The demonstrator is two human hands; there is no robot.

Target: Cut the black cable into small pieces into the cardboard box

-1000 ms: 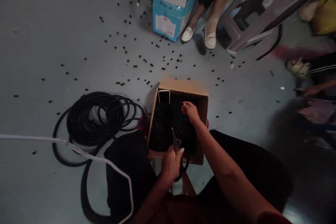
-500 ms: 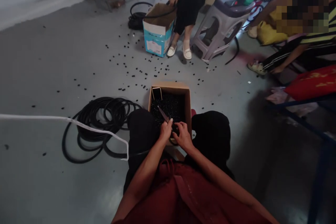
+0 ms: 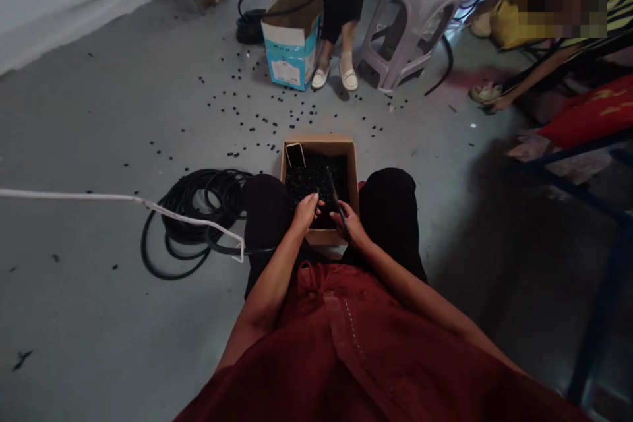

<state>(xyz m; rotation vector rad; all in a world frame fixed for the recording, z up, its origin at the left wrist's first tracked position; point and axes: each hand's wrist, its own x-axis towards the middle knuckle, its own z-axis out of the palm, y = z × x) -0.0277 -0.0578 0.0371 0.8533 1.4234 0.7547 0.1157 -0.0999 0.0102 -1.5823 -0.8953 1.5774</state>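
Note:
An open cardboard box [image 3: 319, 143] stands on the floor between my knees, filled with small black pieces. A phone-like object [image 3: 295, 155] leans in its far left corner. My left hand [image 3: 305, 211] rests over the box's near edge with its fingers curled; what it holds is too dark to make out. Right beside it, my right hand [image 3: 350, 223] is closed on the handles of dark scissors [image 3: 335, 196], whose blades point up and away over the box. The two hands are almost touching.
A coil of black hose [image 3: 198, 214] lies left of my knee, and a white cord [image 3: 148, 206] crosses it. Black bits litter the floor. Beyond are a blue-and-white carton [image 3: 289, 46], a seated person's white shoes [image 3: 335, 78], a grey stool [image 3: 410, 33], and another person at right.
The scissors have passed from my left hand to my right. My right hand has come back from deep in the box to its near edge. My view has lifted and pulled back.

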